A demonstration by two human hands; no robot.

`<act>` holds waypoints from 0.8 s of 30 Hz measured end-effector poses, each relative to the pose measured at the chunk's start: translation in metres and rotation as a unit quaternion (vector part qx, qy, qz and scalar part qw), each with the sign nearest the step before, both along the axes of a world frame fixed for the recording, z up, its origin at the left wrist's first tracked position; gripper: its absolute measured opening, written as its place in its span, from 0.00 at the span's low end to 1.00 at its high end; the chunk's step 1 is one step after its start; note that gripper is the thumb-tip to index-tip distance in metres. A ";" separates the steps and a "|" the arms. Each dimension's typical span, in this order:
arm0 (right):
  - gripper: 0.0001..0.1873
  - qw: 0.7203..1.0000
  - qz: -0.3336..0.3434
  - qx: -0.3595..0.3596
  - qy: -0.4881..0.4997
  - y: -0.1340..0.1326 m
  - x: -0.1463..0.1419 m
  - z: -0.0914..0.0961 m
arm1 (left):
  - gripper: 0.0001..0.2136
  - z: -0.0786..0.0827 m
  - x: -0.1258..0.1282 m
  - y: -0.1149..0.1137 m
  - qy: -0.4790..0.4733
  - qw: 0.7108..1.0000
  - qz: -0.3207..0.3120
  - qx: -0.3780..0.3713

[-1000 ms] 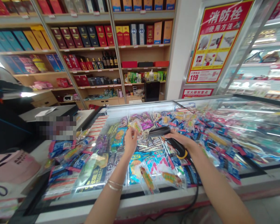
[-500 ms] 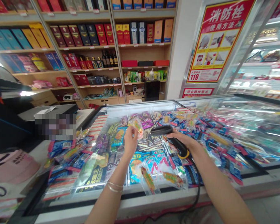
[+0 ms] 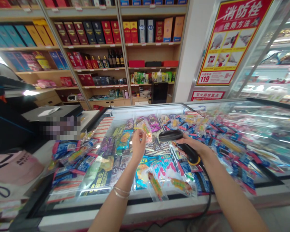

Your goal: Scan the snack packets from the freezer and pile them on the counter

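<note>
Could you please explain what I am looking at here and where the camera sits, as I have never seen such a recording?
There is no machine here: the camera sits on a person's head and looks forward and down, so the two bare arms entering from the bottom edge are that person's own. The left hand pinches a small clear packet and holds it up; the right hand grips a black barcode scanner, its head close beside the packet. Below them is a glass-topped chest freezer strewn with colourful snack packets. Behind it stand wooden shelves of boxed goods, and a red poster hangs at the right.
</note>
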State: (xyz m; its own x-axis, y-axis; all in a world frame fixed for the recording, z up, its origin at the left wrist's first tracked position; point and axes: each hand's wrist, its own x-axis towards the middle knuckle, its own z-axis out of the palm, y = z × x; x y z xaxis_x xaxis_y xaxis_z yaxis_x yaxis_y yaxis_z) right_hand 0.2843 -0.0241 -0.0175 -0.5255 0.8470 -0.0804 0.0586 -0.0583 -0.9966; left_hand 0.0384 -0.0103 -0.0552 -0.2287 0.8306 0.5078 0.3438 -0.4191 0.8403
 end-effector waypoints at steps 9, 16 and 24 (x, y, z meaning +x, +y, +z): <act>0.13 1.000 -0.011 0.004 0.012 -0.002 -0.003 0.004 | 0.11 -0.003 0.000 0.003 -0.081 0.995 -0.034 -0.037; 0.14 1.000 -0.005 -0.004 -0.002 -0.001 -0.001 0.001 | 0.09 0.007 0.003 -0.004 0.001 1.000 -0.006 0.031; 0.14 1.000 -0.003 -0.012 0.007 -0.002 0.000 0.001 | 0.12 0.001 0.002 0.003 -0.100 0.994 -0.032 -0.012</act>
